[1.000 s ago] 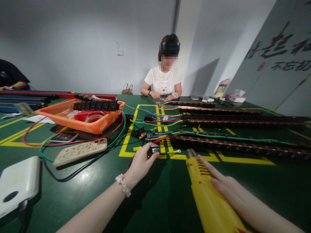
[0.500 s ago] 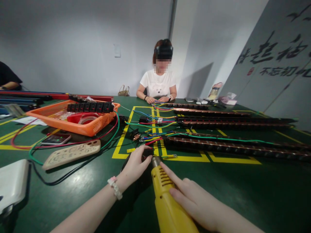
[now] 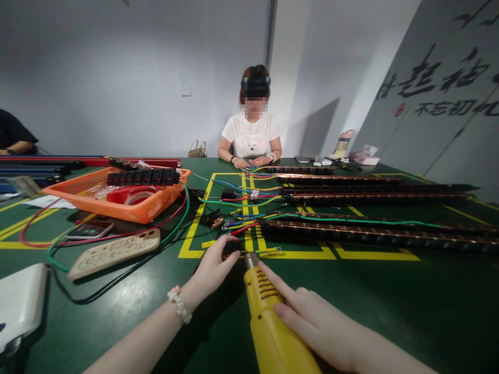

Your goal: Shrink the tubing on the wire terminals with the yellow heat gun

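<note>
Head view: one yellow heat gun (image 3: 275, 327), gripped in the right hand (image 3: 312, 314), index finger extended along its vented body, remaining fingers partly hidden. One small black component (image 3: 230, 250), pinched between thumb and fingers of the left hand (image 3: 212, 264), positioned just left of the nozzle. One yellow-green wire (image 3: 268, 251) with ring terminal, seen near the nozzle. Beyond, black power strips (image 3: 343, 235) with coloured leads are laid out.

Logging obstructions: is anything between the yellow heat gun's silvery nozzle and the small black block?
Nothing visible stands between the silvery nozzle and small black block; the left hand holds that block.
</note>
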The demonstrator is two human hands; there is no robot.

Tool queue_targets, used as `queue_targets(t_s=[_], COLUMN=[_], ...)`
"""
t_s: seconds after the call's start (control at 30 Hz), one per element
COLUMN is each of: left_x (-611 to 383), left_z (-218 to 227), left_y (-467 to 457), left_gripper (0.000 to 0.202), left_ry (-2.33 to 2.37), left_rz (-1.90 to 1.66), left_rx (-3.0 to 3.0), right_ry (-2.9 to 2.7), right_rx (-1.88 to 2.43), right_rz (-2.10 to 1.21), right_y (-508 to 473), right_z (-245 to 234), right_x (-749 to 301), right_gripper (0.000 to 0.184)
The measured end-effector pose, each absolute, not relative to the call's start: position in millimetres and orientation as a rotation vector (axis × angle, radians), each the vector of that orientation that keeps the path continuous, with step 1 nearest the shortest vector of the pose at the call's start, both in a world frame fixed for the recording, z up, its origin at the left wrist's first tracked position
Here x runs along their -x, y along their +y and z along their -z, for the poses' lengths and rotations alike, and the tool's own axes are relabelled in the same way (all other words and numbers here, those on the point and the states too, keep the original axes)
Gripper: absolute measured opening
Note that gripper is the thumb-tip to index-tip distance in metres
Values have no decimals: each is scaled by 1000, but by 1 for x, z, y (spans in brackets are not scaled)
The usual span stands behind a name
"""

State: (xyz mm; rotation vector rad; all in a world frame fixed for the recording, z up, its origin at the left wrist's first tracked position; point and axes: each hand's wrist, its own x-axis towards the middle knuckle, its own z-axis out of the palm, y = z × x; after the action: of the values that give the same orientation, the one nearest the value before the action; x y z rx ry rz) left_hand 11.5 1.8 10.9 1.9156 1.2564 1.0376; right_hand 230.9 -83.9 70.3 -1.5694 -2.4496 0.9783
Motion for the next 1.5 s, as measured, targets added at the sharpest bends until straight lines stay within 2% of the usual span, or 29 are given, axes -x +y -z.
queue_targets(t_s=[0.37, 0.53, 0.67, 1.13, 1.5], left_x=[-10, -12, -14, -13, -12], left_z=[-2, -3, -7, -2, -5], left_y=[6, 3, 1, 7, 5], left_gripper=[27, 36, 27, 25, 30], left_ry=[1258, 1273, 1259, 1126, 1247], left_rz=[-1035, -1144, -1098, -1099, -1043], left_rx=[-1974, -2009, -2091, -2030, -1948], right_ry=[-2076, -2120, -2126, -2513, -2462], right_rx=[1826, 1846, 1877, 1495, 1548], right_rz=[-995, -909, -833, -832, -971], right_y=[-87, -88, -90, -86, -80], right_z=[-60, -64, -63, -70, -72], right_x=[-293, -291, -290, -227, -224], right_gripper=[74, 75, 72, 67, 64])
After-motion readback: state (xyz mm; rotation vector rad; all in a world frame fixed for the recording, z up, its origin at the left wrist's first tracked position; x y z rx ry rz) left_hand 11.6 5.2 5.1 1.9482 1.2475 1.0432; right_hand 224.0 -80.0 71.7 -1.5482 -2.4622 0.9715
